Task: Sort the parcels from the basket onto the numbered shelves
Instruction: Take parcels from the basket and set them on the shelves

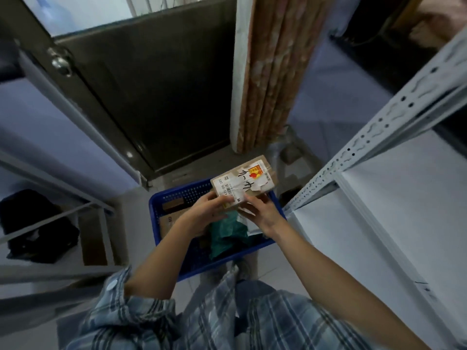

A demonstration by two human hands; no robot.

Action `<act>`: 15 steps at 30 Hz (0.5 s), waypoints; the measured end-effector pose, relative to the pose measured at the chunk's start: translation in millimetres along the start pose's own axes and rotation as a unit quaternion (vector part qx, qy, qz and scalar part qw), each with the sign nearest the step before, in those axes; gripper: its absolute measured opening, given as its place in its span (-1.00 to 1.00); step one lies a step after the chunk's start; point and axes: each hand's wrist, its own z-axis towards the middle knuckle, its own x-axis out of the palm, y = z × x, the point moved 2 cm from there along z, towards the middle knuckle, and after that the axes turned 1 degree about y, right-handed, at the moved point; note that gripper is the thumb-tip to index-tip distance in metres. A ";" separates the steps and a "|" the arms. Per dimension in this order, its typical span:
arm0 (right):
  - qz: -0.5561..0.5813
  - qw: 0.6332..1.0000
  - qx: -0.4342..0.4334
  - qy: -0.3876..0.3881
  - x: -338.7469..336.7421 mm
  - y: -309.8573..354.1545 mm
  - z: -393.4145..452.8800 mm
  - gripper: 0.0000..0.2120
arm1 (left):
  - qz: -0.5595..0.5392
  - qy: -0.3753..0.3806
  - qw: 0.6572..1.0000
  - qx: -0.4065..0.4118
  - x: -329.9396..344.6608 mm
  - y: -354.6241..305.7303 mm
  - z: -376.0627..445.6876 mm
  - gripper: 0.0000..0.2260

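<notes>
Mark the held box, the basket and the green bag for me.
box (242, 184), head view, on its label.
basket (177, 198), head view, far wall.
green bag (227, 232), head view, its middle.

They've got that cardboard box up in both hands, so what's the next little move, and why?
Probably carry it right to the white shelf. Both hands, left and right, hold the cardboard box above the blue basket, label up and handwritten mark visible.
</notes>
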 end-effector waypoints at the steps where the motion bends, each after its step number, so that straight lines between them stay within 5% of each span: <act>1: -0.020 1.000 -0.012 -0.017 -8.4 5.9 -4.9 -0.66 | 0.010 0.007 1.000 0.007 6.3 -6.4 0.5 -0.59; 7: -0.077 0.977 -0.100 -0.174 -61.1 57.1 -52.5 -0.49 | 0.094 0.061 0.991 0.076 35.1 -48.1 1.5 -0.81; 11: -0.197 0.961 -0.089 -0.174 -70.6 57.5 -90.2 -0.47 | 0.222 0.164 0.958 0.074 65.6 -62.3 -9.1 -0.75; 15: -0.182 0.961 -0.076 -0.191 -78.2 25.6 -131.6 -0.59 | 0.296 0.234 0.924 0.058 90.9 -61.0 -20.7 -0.81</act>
